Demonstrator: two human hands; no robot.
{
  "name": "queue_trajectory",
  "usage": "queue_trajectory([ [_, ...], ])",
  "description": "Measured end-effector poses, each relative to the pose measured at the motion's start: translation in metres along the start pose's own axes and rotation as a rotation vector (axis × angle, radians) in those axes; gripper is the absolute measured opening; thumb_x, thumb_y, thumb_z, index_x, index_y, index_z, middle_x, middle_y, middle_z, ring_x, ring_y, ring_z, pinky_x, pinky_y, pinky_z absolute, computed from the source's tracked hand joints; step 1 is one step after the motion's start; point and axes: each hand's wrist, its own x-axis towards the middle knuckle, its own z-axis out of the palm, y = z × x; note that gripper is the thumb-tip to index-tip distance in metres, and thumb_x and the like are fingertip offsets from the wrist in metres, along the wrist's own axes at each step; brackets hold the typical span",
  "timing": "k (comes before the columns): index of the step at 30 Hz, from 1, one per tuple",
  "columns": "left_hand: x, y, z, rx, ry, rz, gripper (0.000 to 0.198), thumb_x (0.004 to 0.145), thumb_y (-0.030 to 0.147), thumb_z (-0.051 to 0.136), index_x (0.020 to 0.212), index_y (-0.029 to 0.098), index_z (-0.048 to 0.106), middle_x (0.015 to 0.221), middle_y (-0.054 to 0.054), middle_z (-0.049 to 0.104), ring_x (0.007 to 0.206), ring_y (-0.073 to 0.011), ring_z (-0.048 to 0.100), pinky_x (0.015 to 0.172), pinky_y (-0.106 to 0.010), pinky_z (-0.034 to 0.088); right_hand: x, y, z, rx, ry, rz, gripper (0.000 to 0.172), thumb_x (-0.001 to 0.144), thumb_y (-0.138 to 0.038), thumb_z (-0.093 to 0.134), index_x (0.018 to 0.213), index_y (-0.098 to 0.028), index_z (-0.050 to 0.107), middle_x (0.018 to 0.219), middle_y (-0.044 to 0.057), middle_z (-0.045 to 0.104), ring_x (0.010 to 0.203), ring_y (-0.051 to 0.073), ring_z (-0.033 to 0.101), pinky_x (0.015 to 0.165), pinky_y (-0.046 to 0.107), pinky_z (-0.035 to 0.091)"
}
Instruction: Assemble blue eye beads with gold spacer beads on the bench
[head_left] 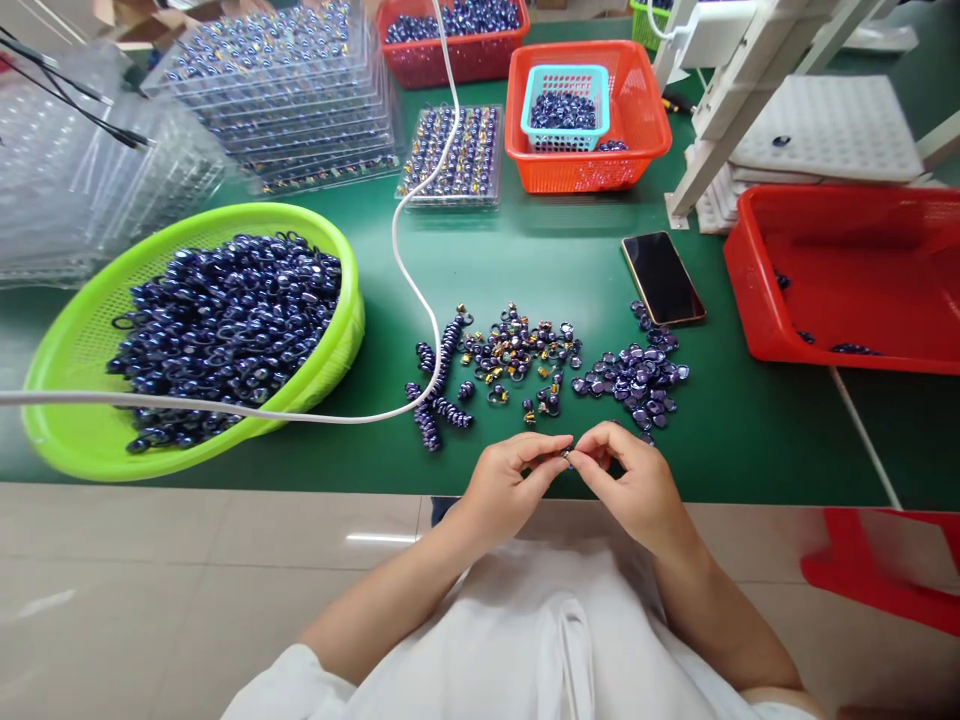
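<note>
My left hand [506, 485] and my right hand [634, 480] meet at the near edge of the green table [525, 250]. Their fingertips pinch one small dark part [568, 457] between them. Just beyond lie three small heaps: stacked dark blue rings [439, 385] on the left, mixed gold and blue pieces [517, 355] in the middle, flat blue stones [637, 375] on the right.
A lime green basket [82, 340] full of dark blue rings sits at left, with a white cable [409, 270] across it. A phone [662, 278] lies right of centre. Red bins [847, 275], an orange basket [589, 115] and stacked clear trays [285, 90] stand farther back.
</note>
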Motion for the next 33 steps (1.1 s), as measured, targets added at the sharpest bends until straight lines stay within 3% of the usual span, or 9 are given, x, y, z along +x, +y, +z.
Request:
queue_trajectory([
  [8,-0.003,-0.003,0.0,-0.018,0.033,-0.005,0.017,0.082,0.026,0.074,0.097,0.021,0.081,0.091,-0.007,0.079,0.083,-0.0204,0.072,0.074,-0.029,0.056,0.0,0.001,0.002,0.121,-0.051,0.139,0.013,0.091,-0.033,0.063,0.085,-0.022,0.063,0.075,0.0,0.063,0.068,0.015,0.059,0.06,0.025,0.046],
  [13,-0.002,0.0,-0.001,-0.195,-0.004,-0.118,0.017,0.081,0.029,0.075,0.093,0.018,0.08,0.089,-0.007,0.079,0.081,-0.02,0.072,0.074,-0.028,0.057,-0.003,0.0,0.001,0.155,-0.072,0.109,0.011,0.092,-0.032,0.062,0.088,-0.022,0.064,0.077,0.0,0.063,0.07,0.015,0.059,0.063,0.026,0.048],
  [18,0.001,0.004,0.0,-0.393,-0.002,-0.236,0.017,0.076,0.028,0.079,0.087,0.016,0.078,0.075,-0.004,0.076,0.068,-0.014,0.067,0.065,-0.023,0.053,-0.009,0.005,-0.002,0.141,-0.029,0.026,0.007,0.094,-0.028,0.06,0.094,-0.023,0.065,0.082,0.0,0.063,0.071,0.014,0.059,0.065,0.026,0.05],
  [21,0.003,0.002,-0.001,-0.485,0.017,-0.284,0.018,0.072,0.028,0.082,0.085,0.016,0.078,0.075,-0.004,0.076,0.064,-0.0115,0.064,0.06,-0.021,0.048,-0.013,0.011,-0.002,0.106,0.024,-0.082,0.007,0.093,-0.022,0.062,0.099,-0.025,0.064,0.084,0.0,0.063,0.073,0.014,0.06,0.069,0.027,0.051],
  [27,0.007,-0.003,0.002,-0.572,0.023,-0.405,0.021,0.068,0.027,0.085,0.084,0.014,0.079,0.073,-0.004,0.074,0.056,-0.0073,0.056,0.053,-0.019,0.04,-0.017,0.019,0.001,-0.145,0.011,-0.558,0.041,0.092,-0.004,0.055,0.123,-0.028,0.062,0.099,0.005,0.06,0.082,0.014,0.06,0.072,0.029,0.051],
  [30,0.008,-0.001,0.002,-0.629,-0.005,-0.487,0.025,0.064,0.027,0.087,0.083,0.014,0.078,0.073,-0.005,0.074,0.057,-0.0092,0.058,0.055,-0.021,0.042,-0.016,0.017,0.001,-0.374,0.049,-0.673,0.036,0.091,-0.006,0.06,0.118,-0.028,0.067,0.094,0.005,0.06,0.078,0.015,0.058,0.069,0.03,0.049],
  [33,0.01,0.0,-0.001,-0.676,-0.061,-0.533,0.027,0.063,0.027,0.088,0.084,0.013,0.078,0.073,-0.005,0.074,0.055,-0.0096,0.059,0.055,-0.023,0.042,-0.014,0.016,0.001,-0.462,0.069,-0.733,0.029,0.088,-0.007,0.065,0.111,-0.024,0.068,0.089,0.005,0.062,0.076,0.016,0.059,0.067,0.031,0.048],
])
